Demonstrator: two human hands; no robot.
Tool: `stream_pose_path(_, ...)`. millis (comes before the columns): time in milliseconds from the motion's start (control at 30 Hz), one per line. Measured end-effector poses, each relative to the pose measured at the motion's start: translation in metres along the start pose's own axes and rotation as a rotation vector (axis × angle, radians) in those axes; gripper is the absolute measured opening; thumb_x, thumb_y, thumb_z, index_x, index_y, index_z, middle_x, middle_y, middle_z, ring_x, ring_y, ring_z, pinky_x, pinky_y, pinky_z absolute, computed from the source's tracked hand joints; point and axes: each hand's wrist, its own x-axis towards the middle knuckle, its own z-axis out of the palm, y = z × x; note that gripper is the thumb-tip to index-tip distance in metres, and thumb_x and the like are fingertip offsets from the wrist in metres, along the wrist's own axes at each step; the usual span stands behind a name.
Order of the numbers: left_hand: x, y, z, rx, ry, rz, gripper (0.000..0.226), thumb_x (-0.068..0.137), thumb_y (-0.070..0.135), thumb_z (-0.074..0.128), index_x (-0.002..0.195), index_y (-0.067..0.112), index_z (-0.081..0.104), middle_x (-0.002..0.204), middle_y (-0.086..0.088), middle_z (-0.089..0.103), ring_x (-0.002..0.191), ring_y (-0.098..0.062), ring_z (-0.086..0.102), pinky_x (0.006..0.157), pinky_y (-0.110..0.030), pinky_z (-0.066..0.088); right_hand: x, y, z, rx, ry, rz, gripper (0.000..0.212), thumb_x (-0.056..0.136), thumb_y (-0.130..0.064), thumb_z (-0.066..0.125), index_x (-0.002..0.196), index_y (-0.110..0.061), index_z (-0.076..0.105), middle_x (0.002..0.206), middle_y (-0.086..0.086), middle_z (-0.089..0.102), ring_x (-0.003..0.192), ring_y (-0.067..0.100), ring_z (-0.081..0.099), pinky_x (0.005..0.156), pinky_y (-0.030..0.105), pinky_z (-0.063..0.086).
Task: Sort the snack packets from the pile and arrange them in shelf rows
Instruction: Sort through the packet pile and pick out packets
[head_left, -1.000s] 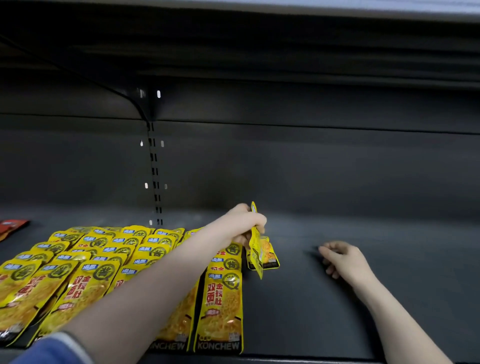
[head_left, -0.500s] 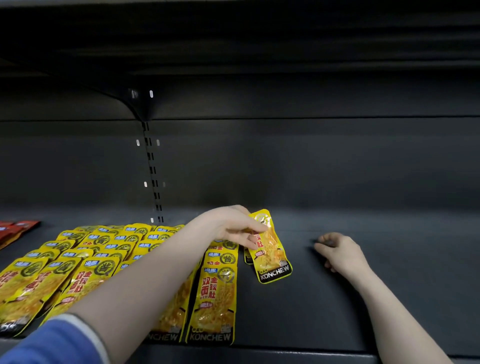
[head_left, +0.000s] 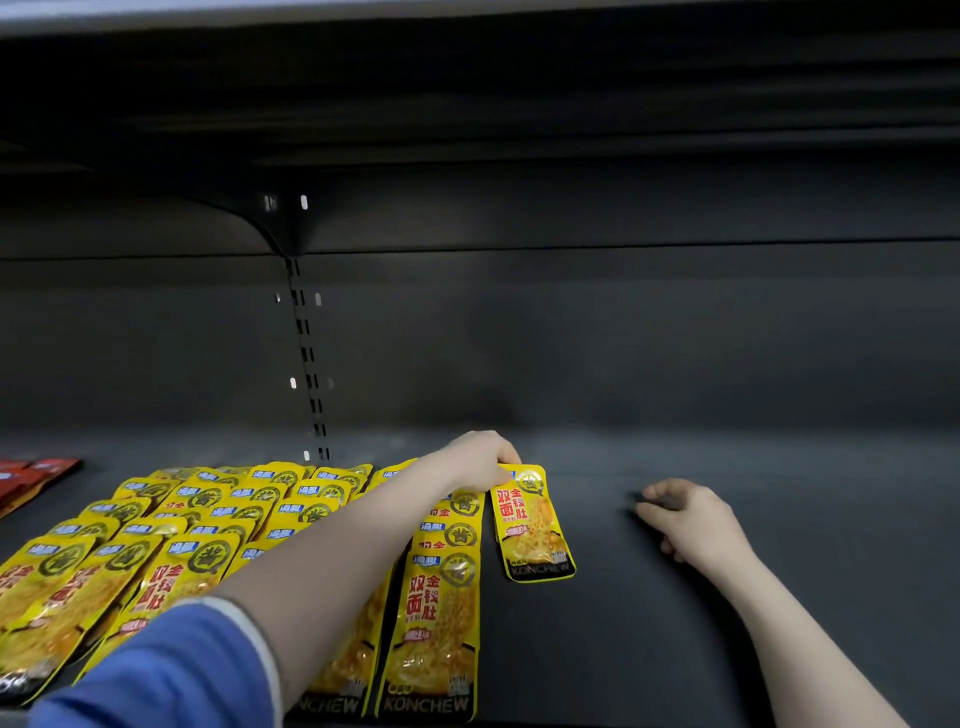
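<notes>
Yellow snack packets (head_left: 218, 525) lie in overlapping rows across the left half of the dark shelf (head_left: 675, 623). One yellow packet (head_left: 530, 525) lies flat, face up, just right of the last row. My left hand (head_left: 480, 460) reaches across the rows and pinches that packet's top edge. My right hand (head_left: 685, 517) rests on the bare shelf to the right, fingers curled, nothing visible in it.
Red packets (head_left: 31, 478) lie at the far left of the shelf. A slotted upright (head_left: 309, 358) runs up the back wall, and the shelf above (head_left: 467, 78) hangs low overhead. Bare shelf extends to the right of my right hand.
My left hand turned the yellow packet from upright and edge-on to flat and face up, then laid it on the shelf beside the last row. My right hand stayed where it was.
</notes>
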Motion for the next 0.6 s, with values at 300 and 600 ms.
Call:
stream_pose_path(300, 0.01, -0.011, 0.017, 0.039, 0.036, 0.071, 0.028, 0.095, 0.017, 0.049, 0.116, 0.023, 0.066, 0.122, 0.004, 0.063, 0.113, -0.023, 0.052, 0.093, -0.032, 0.04, -0.002, -0.002, -0.001, -0.038, -0.007, -0.021, 0.014, 0.086, -0.02, 0.065, 0.099, -0.016, 0.063, 0.077, 0.001, 0.064, 0.04, 0.008, 0.05, 0.043, 0.012, 0.04)
stream_pose_path(600, 0.009, -0.013, 0.019, 0.081, 0.154, 0.089, 0.036, 0.095, 0.023, 0.051, 0.131, 0.029, 0.054, 0.126, -0.005, 0.05, 0.123, -0.025, 0.04, 0.104, -0.037, 0.035, -0.021, -0.032, 0.026, -0.119, -0.099, -0.148, 0.035, 0.081, -0.042, 0.068, 0.107, -0.018, 0.069, 0.094, -0.002, 0.068, 0.091, 0.013, 0.06, 0.078, 0.023, 0.041)
